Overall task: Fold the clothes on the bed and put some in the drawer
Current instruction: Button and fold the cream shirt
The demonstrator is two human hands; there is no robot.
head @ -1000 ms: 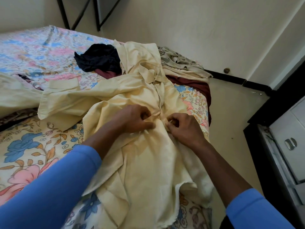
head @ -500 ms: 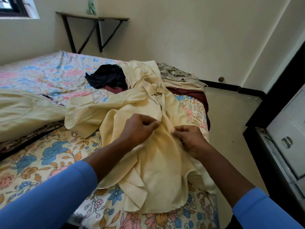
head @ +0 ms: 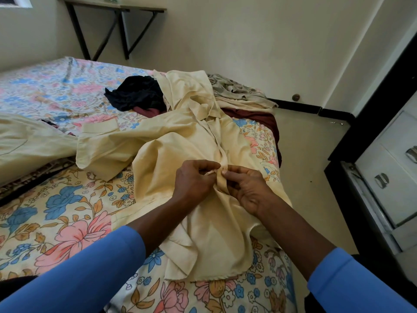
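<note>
A pale yellow shirt [head: 176,143] lies spread on the bed [head: 56,211], which has a floral sheet. My left hand [head: 194,180] and my right hand [head: 246,188] meet at the shirt's front placket, each pinching the fabric edge with curled fingers. Beyond the shirt lie a dark navy garment [head: 135,92], a maroon garment [head: 255,118] and a grey-beige crumpled garment [head: 237,91]. Another pale yellow garment [head: 29,141] lies at the left edge. The white drawers [head: 392,175] with metal handles stand to the right.
A bare strip of floor [head: 304,141] runs between the bed and the dark-framed drawer unit. A wall shelf on black brackets [head: 112,21] hangs beyond the bed's far side. A small round doorstop [head: 295,97] sits by the skirting.
The camera has tilted up and back, showing more of the room. Both hands have moved slightly along the shirt's placket and come closer together, still pinching the fabric.
</note>
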